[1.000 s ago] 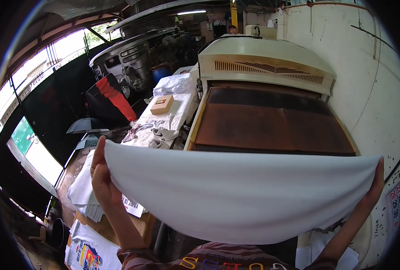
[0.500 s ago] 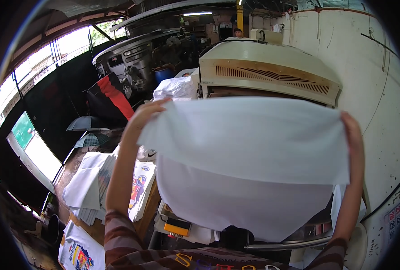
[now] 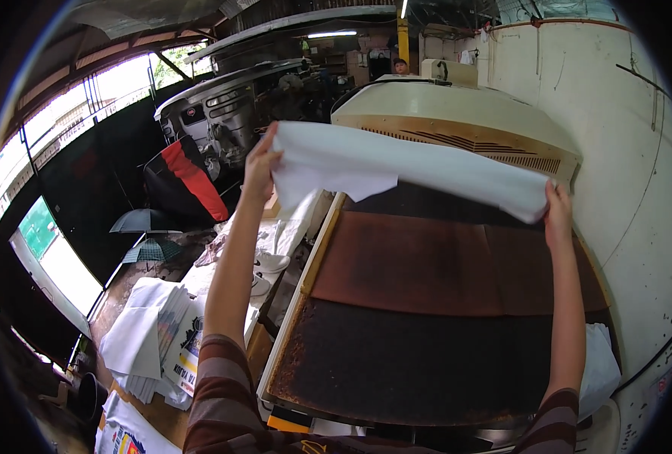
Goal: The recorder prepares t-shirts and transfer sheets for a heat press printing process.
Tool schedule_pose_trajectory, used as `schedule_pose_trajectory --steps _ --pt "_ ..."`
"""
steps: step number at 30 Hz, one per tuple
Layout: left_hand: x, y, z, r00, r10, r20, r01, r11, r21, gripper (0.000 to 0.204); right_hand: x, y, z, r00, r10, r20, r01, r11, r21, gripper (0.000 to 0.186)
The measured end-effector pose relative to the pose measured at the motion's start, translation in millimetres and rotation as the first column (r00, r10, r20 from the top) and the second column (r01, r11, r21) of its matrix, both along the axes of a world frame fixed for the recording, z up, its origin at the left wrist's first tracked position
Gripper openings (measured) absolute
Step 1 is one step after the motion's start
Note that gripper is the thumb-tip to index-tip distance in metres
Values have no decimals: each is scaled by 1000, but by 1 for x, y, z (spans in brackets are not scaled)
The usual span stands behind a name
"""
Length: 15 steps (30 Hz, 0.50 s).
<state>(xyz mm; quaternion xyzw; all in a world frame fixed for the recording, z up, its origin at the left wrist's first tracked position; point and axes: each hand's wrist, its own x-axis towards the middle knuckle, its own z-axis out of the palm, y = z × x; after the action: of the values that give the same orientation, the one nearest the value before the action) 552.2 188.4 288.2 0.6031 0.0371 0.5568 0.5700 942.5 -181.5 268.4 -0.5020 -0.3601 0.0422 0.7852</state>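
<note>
White cloth (image 3: 412,163), held between two hands above the far part of the belt (image 3: 419,363), from which all places are given. Its long axis runs crosswise to the belt, from just past the left edge to near the right edge, the right end lower in view. Left hand (image 3: 260,168), beyond the belt's left edge: fingers pinch one end, beside which a loose flap hangs. Right hand (image 3: 558,208), by the belt's right edge: fingers pinch the opposite end. The cloth thus lies directly between the two sets of fingers and appears raised off the belt; its height cannot be told. Of the hands, the right seems the nearer to the belt.

Beyond the cloth, a hood (image 3: 502,125) stands across the belt's far end and blocks that direction; a second person (image 3: 401,68) is visible behind it. A wall (image 3: 623,151) bounds the belt's right side, where pale fabric (image 3: 601,367) rests near the edge. Left of the belt: shoes (image 3: 272,262), a stack (image 3: 135,325) on a worktop (image 3: 162,424), and, farther out, umbrellas (image 3: 145,221).
</note>
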Motion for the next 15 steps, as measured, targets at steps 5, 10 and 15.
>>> schedule_pose_trajectory --steps 5,10,15 --pt "16 13 -127 937 17 -350 -117 957 -265 58 43 24 -114 978 -166 123 195 936 -293 17" --pt "18 -5 -243 870 -80 -487 -189 858 -478 56 47 38 -209 952 -282 119 306 852 -425 20" --pt "11 -19 -309 848 -155 -507 -178 817 -548 56 57 19 -273 926 -336 171 374 759 -533 21"
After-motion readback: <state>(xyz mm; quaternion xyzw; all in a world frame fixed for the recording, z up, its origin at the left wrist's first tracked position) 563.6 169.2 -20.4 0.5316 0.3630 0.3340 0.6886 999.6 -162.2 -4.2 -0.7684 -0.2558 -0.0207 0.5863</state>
